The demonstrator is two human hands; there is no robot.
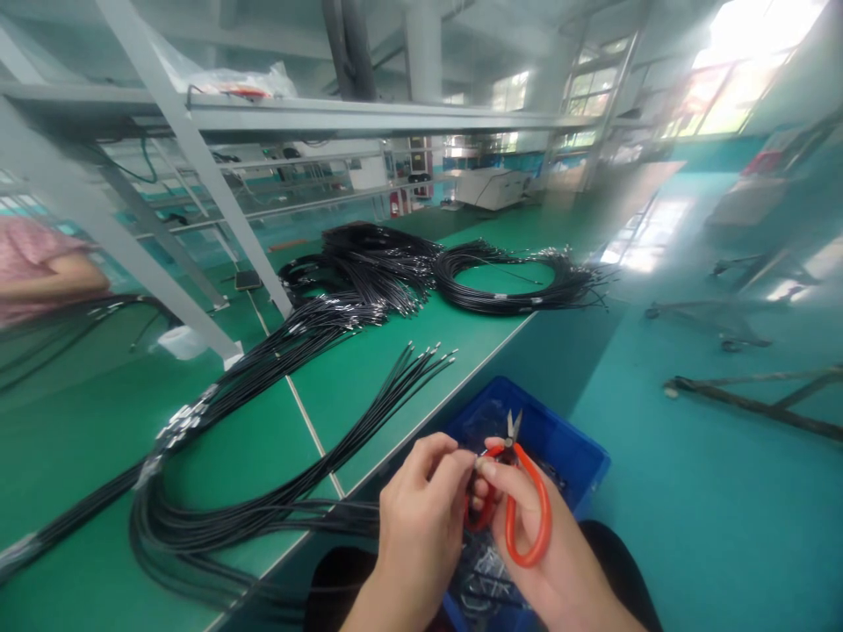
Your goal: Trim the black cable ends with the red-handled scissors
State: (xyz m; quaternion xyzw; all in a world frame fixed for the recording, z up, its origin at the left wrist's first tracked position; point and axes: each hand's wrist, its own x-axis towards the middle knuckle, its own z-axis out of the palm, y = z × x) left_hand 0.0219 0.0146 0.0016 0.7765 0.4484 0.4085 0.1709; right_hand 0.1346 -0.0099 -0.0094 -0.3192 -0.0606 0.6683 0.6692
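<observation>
My left hand [418,518] is closed in a pinch, its fingertips meeting those of my right hand [546,535] at a small cable end. Black cables [335,518] run off the table edge to behind my left wrist. Looped in my right hand are red-handled scissors [543,527], blades pointing away from me and slightly apart. The right thumb and finger are also pinched at the same small spot, mostly covered by fingers. Below both hands is a blue bin [589,456] holding clear plastic and small dark bits.
Bundled black cables [263,355] with silvery tips lie along the green table [421,338]. A coiled bundle [491,298] sits farther right. Grey shelf posts [190,149] rise at left. A person's arm [59,272] shows beyond them. Wheeled stands [757,395] are on the right.
</observation>
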